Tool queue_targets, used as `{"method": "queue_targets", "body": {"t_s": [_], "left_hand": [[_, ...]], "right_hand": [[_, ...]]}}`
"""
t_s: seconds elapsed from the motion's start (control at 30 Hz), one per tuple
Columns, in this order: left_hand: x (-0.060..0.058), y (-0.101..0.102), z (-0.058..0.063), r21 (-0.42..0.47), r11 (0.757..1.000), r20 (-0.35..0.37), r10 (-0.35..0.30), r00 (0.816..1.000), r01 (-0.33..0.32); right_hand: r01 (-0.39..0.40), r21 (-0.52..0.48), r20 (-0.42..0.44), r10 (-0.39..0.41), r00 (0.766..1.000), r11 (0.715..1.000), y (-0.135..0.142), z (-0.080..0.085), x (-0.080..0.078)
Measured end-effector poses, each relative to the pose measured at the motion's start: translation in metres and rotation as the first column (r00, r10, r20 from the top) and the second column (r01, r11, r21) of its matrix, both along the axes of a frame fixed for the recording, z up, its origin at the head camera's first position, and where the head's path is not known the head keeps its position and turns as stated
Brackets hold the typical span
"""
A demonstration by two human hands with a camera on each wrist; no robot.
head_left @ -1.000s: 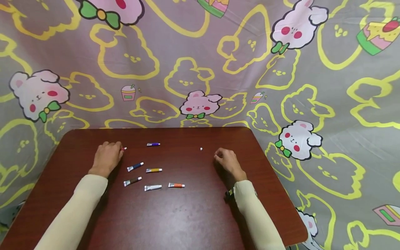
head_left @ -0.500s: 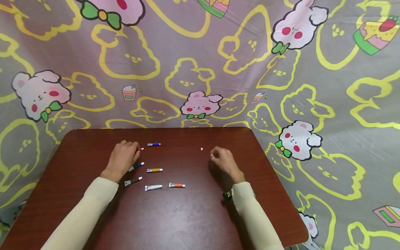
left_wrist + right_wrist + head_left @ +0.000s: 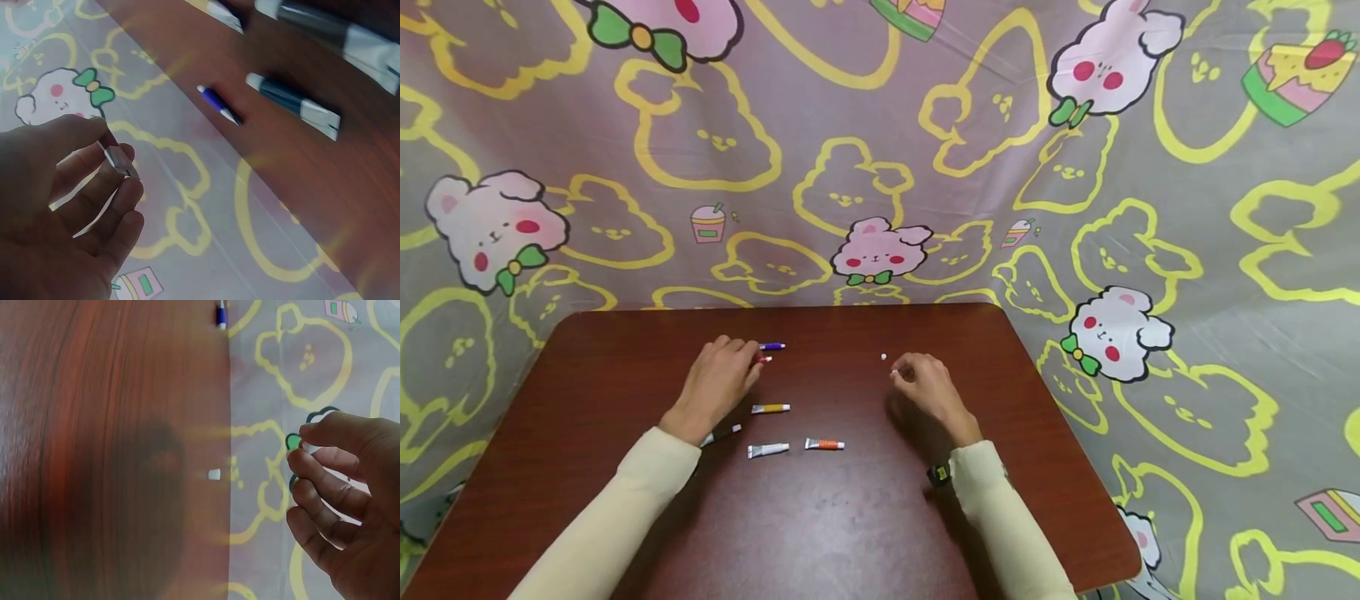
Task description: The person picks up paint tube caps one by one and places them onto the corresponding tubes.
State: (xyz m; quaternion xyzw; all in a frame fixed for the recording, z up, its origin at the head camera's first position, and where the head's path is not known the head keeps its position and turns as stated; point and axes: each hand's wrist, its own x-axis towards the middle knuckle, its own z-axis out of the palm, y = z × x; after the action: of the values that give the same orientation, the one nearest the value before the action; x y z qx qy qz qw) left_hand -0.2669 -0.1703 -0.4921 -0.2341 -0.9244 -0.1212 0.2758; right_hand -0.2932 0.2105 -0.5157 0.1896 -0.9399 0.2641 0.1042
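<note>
My left hand [image 3: 718, 379] pinches a small red paint tube [image 3: 764, 359] between thumb and fingertips, raised over the table. Its silvery crimped end [image 3: 120, 161] shows in the left wrist view, and most of the tube is hidden by the fingers. With thumb and forefinger my right hand [image 3: 928, 387] pinches a tiny white cap-like piece [image 3: 894, 372], mostly covered by the fingertips. Just beyond those fingertips a loose white cap [image 3: 214, 474] stands on the table. A purple tube [image 3: 774, 346] lies right behind the left fingertips.
Yellow [image 3: 771, 408], white [image 3: 768, 450], orange [image 3: 824, 445] and brown [image 3: 726, 432] paint tubes lie on the brown table [image 3: 850, 517]. A dark blue tube [image 3: 290, 100] is hidden under the left hand in the head view. A patterned cloth [image 3: 955, 192] hangs behind the table.
My left hand has moved right with the red paint tube, now covering the dark blue tube and part of the brown one. My right hand has shifted slightly left, toward the loose cap.
</note>
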Motion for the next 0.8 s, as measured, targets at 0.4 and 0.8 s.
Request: {"method": "queue_targets", "body": {"t_s": [0.4, 0.8], "left_hand": [[0.008, 0.021, 0.002, 0.026, 0.998, -0.012, -0.055, 0.998, 0.055], [0.013, 0.033, 0.004, 0.008, 0.997, -0.014, -0.083, 0.996, 0.083]], "right_hand": [[-0.064, 0.03, -0.028, 0.065, 0.998, 0.997, -0.013, 0.002, 0.007], [-0.086, -0.003, -0.042, 0.085, 0.995, 0.996, -0.025, 0.008, 0.012]]}}
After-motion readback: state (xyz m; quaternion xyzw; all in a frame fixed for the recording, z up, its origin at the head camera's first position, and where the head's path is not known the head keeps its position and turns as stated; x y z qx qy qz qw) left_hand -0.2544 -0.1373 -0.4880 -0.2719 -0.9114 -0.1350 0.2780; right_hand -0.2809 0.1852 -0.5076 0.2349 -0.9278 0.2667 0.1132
